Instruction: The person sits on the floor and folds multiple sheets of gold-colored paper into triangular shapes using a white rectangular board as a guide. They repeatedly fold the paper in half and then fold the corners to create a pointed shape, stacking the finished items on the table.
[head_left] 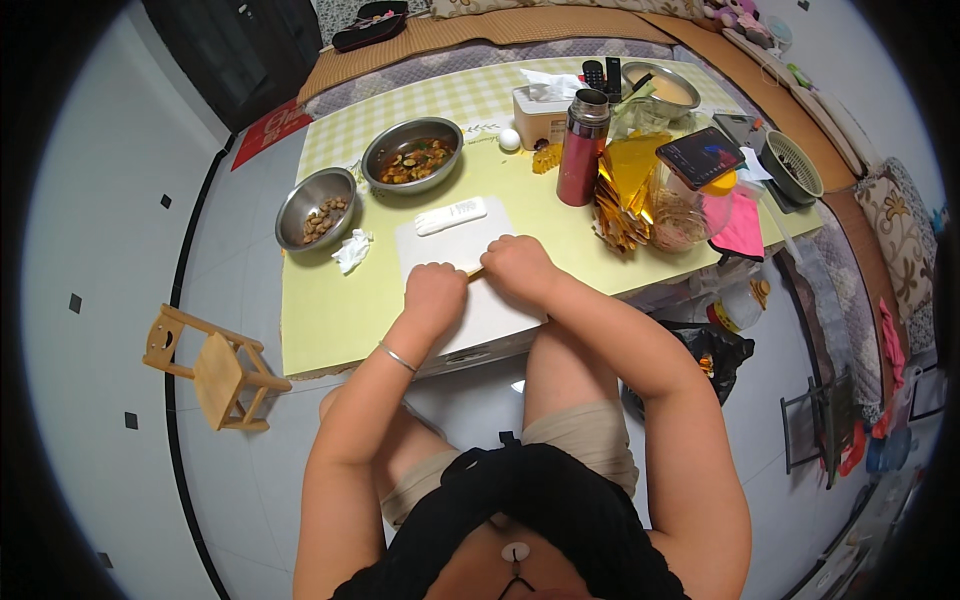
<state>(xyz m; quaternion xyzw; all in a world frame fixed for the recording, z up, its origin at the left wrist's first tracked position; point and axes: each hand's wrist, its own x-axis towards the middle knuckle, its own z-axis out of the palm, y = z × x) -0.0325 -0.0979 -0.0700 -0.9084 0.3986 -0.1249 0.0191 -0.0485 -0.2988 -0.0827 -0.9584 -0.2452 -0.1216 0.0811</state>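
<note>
My left hand and my right hand are both closed, knuckles up, side by side at the near edge of the table. Between them shows a short piece of a thin yellowish-brown strip, gripped at both ends. My fingers hide the rest, so I cannot tell its kind. Beneath the hands lies a white sheet. Just beyond them, a long white packet with dark markings rests on that sheet. A bracelet circles my left wrist.
Left of the sheet are crumpled tissue, a steel bowl of nuts and a steel bowl of soupy food. To the right stand a red thermos, gold foil, a plastic jar and a phone. A small wooden chair stands left.
</note>
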